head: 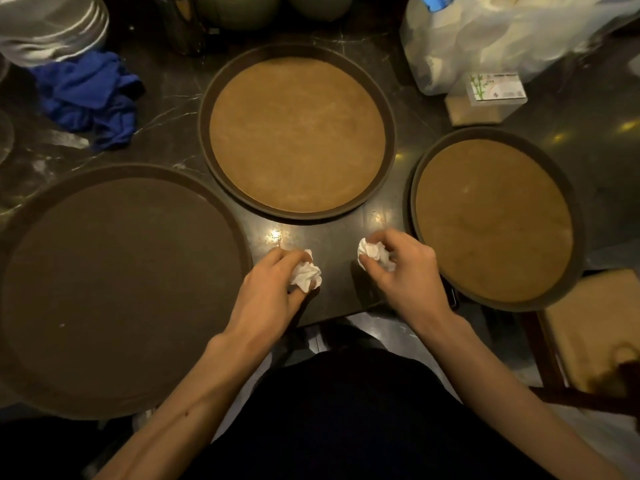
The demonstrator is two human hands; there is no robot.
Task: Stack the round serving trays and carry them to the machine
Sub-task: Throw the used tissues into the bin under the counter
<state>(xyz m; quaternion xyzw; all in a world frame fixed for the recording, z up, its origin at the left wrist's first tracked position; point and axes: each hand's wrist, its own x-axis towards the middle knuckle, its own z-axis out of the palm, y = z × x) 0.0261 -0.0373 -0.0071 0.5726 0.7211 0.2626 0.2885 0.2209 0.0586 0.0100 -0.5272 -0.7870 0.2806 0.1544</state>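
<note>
Three round serving trays lie flat and apart on a dark marble counter. A large dark brown tray [117,289] is at the left. A tray with a tan cork inside [298,133] sits at the middle back. Another cork-lined tray [493,220] lies at the right, overhanging the counter's front edge. Between the trays, near the front edge, my left hand [266,292] grips a crumpled white tissue [306,273]. My right hand [405,268] grips a second crumpled tissue [374,254]. Neither hand touches a tray.
A blue cloth [90,95] lies at the back left beside stacked silver plates [52,26]. A plastic bag [502,36] and a tissue box [495,88] stand at the back right. Round green vessels [242,8] line the back. A wooden chair [595,337] is at the lower right.
</note>
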